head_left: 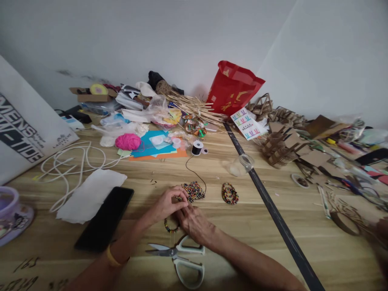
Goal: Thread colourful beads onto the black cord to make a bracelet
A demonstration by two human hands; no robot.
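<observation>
So, left hand (166, 205) and right hand (196, 224) bunch narrow beside the bead pile (194, 190), probably steadying that beaded bracelet (171, 230), though can't tell what's pinched.

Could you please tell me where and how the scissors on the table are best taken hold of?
I would grip the scissors by the nearer handle loop, coming from the person's near right side. They lie partly open, blades pointing left, so the handles face right; the right hand is close to the farther loop, leaving the nearer one easier.
</observation>
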